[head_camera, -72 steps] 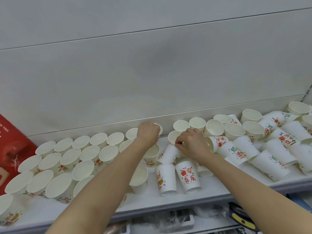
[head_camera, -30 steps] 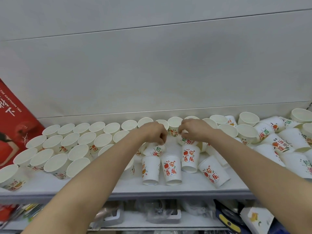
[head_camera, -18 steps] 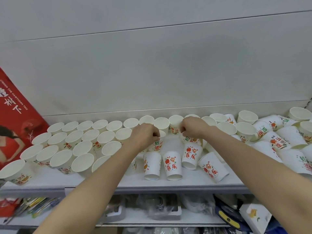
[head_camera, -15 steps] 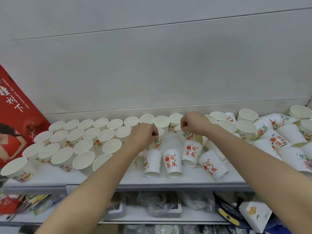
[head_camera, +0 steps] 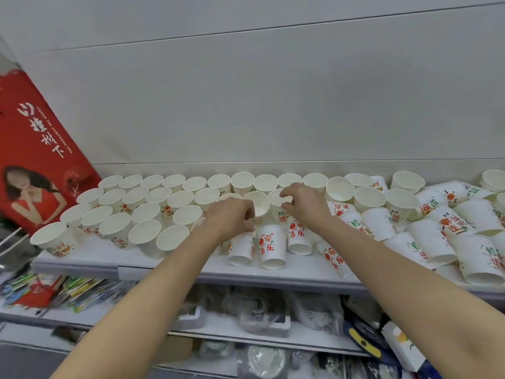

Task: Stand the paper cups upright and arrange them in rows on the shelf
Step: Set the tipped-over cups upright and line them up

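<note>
Lower shelves (head_camera: 246,332), nearest me: bagged goods and packets, not part of this job.

Front of the shelf (head_camera: 169,265): a cluster of overturned cups (head_camera: 270,248) standing mouth-down or tipped just ahead of my hands; none yet righted.

Left hand (head_camera: 228,218): fingers curled, thumb and fingertips at the rim of an upright cup (head_camera: 258,205) in the second row. It appears a light pinch on that rim; the contact itself is partly hidden by my knuckles.

Right hand (head_camera: 303,205): fingers curled over the rim of the neighbouring cup (head_camera: 280,203), printed side toward me. It looks like a pinch at the top edge.

Left half of the shelf: upright cups in rows (head_camera: 153,198), mouths up, roughly four rows deep, touching one another. This part is done, by my reckoning.

Right half: a jumbled pile (head_camera: 437,231) of cups lying on their sides or inverted, with a few upright ones behind. All left to do.

Back row (head_camera: 243,180) along the wall: upright, running past my hands.

Far left: red poster (head_camera: 35,149) leaning against the wall.

Estimate: about half complete.
</note>
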{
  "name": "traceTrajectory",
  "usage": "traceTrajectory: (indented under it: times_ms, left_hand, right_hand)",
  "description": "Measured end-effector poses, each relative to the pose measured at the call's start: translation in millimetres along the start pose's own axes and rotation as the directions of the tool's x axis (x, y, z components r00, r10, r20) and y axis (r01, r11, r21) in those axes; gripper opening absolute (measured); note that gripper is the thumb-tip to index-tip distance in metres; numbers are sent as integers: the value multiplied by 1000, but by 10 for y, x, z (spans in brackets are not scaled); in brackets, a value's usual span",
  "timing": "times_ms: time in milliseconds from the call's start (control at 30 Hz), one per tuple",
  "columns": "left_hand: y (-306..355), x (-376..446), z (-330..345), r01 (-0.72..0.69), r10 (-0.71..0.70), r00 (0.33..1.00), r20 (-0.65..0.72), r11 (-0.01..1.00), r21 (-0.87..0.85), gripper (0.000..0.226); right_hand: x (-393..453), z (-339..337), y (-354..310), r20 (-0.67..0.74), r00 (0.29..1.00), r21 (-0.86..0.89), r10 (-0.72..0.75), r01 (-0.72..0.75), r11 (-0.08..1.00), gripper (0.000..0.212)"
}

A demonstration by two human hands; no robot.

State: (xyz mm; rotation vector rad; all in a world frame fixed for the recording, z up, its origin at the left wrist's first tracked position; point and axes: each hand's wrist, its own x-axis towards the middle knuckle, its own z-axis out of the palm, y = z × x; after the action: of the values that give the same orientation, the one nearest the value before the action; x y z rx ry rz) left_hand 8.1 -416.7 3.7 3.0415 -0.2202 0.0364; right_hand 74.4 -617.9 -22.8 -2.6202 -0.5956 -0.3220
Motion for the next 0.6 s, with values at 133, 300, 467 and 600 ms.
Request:
traceTrajectory:
  times_ms: [133, 300, 467, 600]
  left_hand:
    - [-6, -108, 29, 49, -54, 995, 83, 996, 68, 41]
    - [10, -155, 16, 59, -65, 988, 139, 997, 47, 29]
    - [-48, -265, -33, 110, -110, 994, 4, 987, -117, 7]
    - [-113, -427, 21, 126, -146, 986, -81, 969, -214, 6]
  right_hand:
    - [-223, -53, -64, -78, 996, 99, -44, 52, 994, 12]
    - [-463, -40, -223, 99, 984, 64, -147, 141, 988, 32]
    - [-487, 25, -357, 234, 972, 56, -19, 6, 998, 32]
    - [-498, 20, -468, 268, 959, 136, 88, -128, 982, 26]
